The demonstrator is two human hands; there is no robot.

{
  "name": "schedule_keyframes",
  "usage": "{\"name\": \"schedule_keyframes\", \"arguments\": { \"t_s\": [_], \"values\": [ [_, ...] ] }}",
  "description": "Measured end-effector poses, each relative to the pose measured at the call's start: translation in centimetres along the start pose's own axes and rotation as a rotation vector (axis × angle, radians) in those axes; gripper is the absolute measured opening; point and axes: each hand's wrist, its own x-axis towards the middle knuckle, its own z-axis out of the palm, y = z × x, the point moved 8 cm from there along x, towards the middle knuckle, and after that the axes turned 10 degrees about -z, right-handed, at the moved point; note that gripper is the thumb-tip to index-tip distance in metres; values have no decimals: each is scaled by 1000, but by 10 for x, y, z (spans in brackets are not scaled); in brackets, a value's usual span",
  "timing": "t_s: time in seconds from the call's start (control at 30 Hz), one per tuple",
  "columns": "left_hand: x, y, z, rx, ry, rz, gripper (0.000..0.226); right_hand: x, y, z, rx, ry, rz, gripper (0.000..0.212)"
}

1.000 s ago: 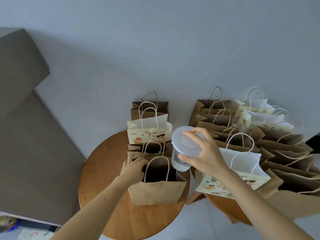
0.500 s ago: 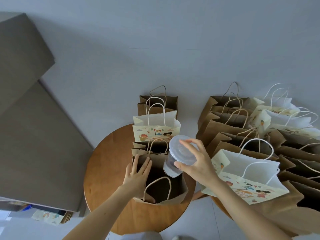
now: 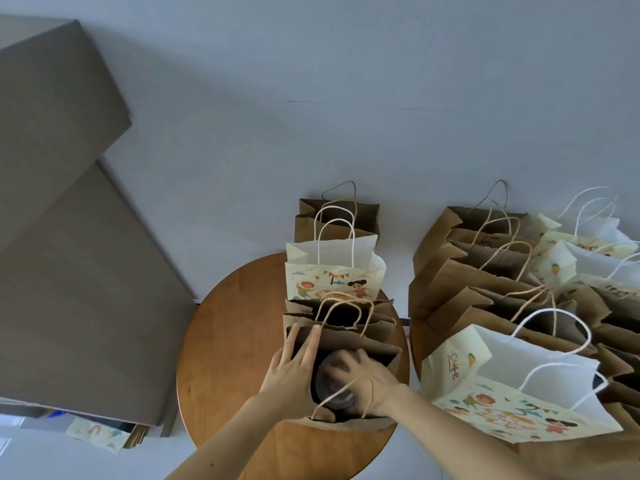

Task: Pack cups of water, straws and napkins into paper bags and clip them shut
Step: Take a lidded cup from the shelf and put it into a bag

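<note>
Matt kraft-paper bag [image 3: 349, 348]; clear plastic cup [image 3: 334, 386]; smooth wooden table [image 3: 228, 358].

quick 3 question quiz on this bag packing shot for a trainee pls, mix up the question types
1. True or false: the clear lidded plastic cup is down in the mouth of the nearest brown paper bag.
2. Which hand is on the cup's lid? A left, B right, C neither.
3. Short answer: what does that bag stand on?

Key
1. True.
2. B: the right hand is on the lid, while the left hand rests on the bag's left edge.
3. The round wooden table.
</note>
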Motion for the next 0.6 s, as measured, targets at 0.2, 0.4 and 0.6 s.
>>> {"name": "schedule_keyframes", "arguments": {
  "t_s": [0.2,0.4,0.6],
  "values": [
    [4,-2,4,12,-35,22,130,35,3,16,-144,-154,24,58],
    [1,-9,8,-16,-51,35,129,35,14,46,-103,-241,130,69],
    [5,-15,5,-40,-32,40,122,12,31,76,-3,-289,285,70]
  ]
}}
